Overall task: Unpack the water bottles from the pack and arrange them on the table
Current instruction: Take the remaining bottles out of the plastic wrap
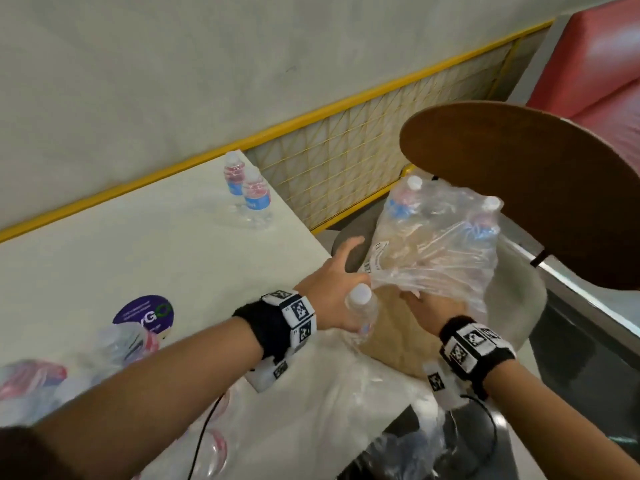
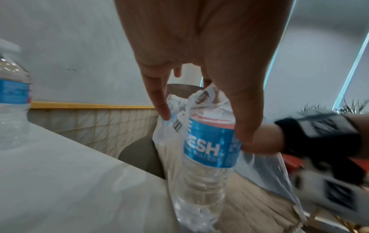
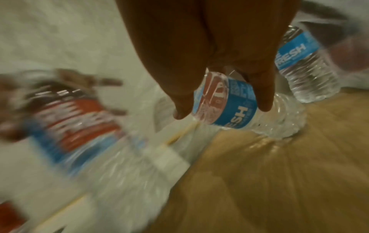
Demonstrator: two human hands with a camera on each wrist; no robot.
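My left hand (image 1: 334,289) grips an upright water bottle (image 1: 362,311) with a white cap at the table's right edge. In the left wrist view the left hand (image 2: 205,127) has its thumb on the bottle's blue label (image 2: 209,151) and its forefinger stretched out. My right hand (image 1: 420,301) holds the clear plastic wrap (image 1: 440,251) of the pack, lifted over a beige cardboard tray (image 1: 388,336). In the right wrist view the right hand (image 3: 221,108) has fingers either side of a lying bottle (image 3: 237,105) under the film. Two bottles (image 1: 247,188) stand at the table's far corner.
The white table (image 1: 156,237) carries a purple round sticker (image 1: 143,311) and blurred wrapped bottles (image 1: 114,344) at its near left. A brown round chair back (image 1: 519,188) hangs over the pack. Behind run a yellow mesh rail (image 1: 346,150) and a red seat (image 1: 595,64).
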